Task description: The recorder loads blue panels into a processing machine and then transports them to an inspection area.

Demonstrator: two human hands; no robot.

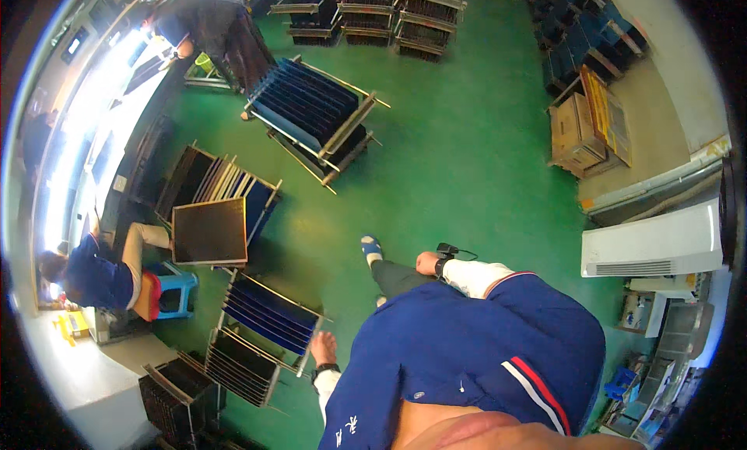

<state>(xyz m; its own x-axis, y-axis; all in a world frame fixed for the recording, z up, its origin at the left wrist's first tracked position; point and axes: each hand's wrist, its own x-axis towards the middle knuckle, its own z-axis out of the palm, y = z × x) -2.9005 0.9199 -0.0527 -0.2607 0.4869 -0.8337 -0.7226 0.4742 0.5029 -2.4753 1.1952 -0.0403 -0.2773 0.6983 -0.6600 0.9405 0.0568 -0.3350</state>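
Observation:
My left hand [323, 349], with a dark band at its wrist, hangs beside the right end of a rack of dark blue panels [271, 314]. Its fingers look loose and hold nothing I can see; whether they touch the rack's rail I cannot tell. Below that rack's panels sits a set of black panels [241, 366]. Out in front of my body is my right hand [427, 263], its fingers curled in with no object showing. A black wrist device [446, 251] is strapped behind it. My slippered foot [371, 245] is on the green floor [436, 162].
A seated person [99, 271] works at a lit bench on the left, near a blue stool [177, 293]. Another person [214, 33] bends farther off. A panel rack [307, 107] stands ahead; cardboard [572, 131] and a white unit [654, 240] line the right wall.

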